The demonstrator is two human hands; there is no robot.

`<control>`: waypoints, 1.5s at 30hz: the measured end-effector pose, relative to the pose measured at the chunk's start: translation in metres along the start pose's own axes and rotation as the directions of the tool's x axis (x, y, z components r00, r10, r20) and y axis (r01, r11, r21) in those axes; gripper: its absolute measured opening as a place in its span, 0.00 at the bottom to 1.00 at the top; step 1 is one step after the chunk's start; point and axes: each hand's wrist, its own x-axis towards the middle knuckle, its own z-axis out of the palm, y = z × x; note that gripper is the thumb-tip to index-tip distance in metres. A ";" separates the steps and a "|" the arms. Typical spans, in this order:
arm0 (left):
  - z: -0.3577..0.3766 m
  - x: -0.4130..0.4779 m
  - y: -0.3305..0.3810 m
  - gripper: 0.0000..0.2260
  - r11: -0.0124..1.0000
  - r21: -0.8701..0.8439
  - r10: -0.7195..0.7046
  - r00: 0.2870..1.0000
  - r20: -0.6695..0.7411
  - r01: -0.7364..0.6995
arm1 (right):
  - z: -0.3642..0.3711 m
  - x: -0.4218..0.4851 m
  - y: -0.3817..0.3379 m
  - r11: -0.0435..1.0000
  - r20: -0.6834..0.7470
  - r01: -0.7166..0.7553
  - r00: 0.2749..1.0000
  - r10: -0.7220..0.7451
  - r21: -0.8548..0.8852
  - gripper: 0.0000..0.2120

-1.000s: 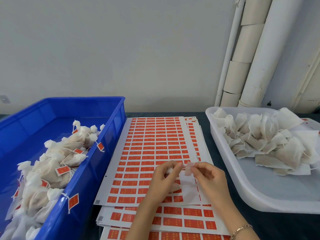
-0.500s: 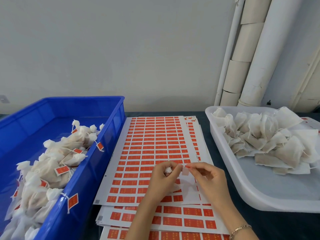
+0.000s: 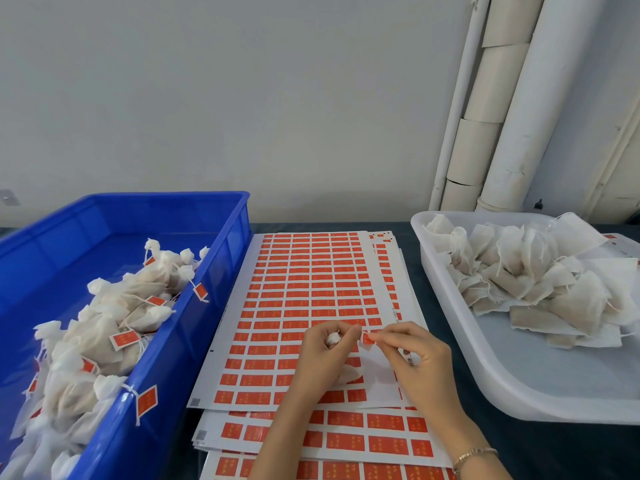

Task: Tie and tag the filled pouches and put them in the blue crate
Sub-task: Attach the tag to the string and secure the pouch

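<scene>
My left hand [image 3: 323,355] grips a white filled pouch [image 3: 347,375], whose gathered top pokes out between the fingers. My right hand [image 3: 412,358] pinches a small red tag [image 3: 367,338] right beside the left fingertips. Both hands hover over the top sheet of red tag stickers [image 3: 304,292] in the middle of the table. The blue crate [image 3: 214,271] on the left holds several tied, tagged pouches [image 3: 114,317]. A white tray [image 3: 519,386] on the right holds several untied pouches [image 3: 540,278].
More sticker sheets [image 3: 346,441] lie stacked under the top one, toward the near edge. White pipes [image 3: 498,109] run up the wall at the back right. The tabletop [image 3: 561,452] is dark.
The pale strip in my right fingers has become a folded red tag at the pouch's string. Both hands stayed in place over the sheet, fingertips closer together.
</scene>
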 end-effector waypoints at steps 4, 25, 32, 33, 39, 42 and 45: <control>0.000 0.000 0.000 0.10 1.000 0.000 -0.010 1.000 -0.001 0.010 | 0.001 0.001 -0.001 1.000 0.008 0.012 1.000 -0.012 -0.020 0.10; 0.001 0.001 -0.004 0.07 0.999 -0.026 0.037 0.998 0.043 -0.036 | 0.002 0.002 0.003 0.962 0.084 -0.251 0.966 0.243 0.109 0.10; 0.002 -0.001 -0.005 0.04 0.997 0.017 0.070 0.995 0.074 -0.072 | 0.002 0.001 0.008 0.959 0.079 -0.267 0.962 0.261 0.091 0.05; 0.002 -0.001 -0.005 0.03 0.996 0.037 0.075 0.994 0.073 -0.078 | 0.002 0.001 0.008 0.958 0.075 -0.272 0.961 0.265 0.094 0.04; 0.002 -0.002 -0.004 0.04 0.993 0.081 0.080 0.994 0.075 -0.086 | 0.002 0.001 0.009 0.962 0.065 -0.265 0.963 0.261 0.067 0.04; 0.002 -0.002 -0.005 0.04 0.992 0.088 0.089 0.993 0.081 -0.096 | 0.002 0.001 0.008 0.970 0.060 -0.239 0.970 0.237 0.041 0.03; 0.002 -0.001 -0.008 0.03 0.987 0.117 0.100 0.992 0.081 -0.109 | 0.002 0.001 0.009 0.977 0.061 -0.215 0.975 0.214 0.011 0.04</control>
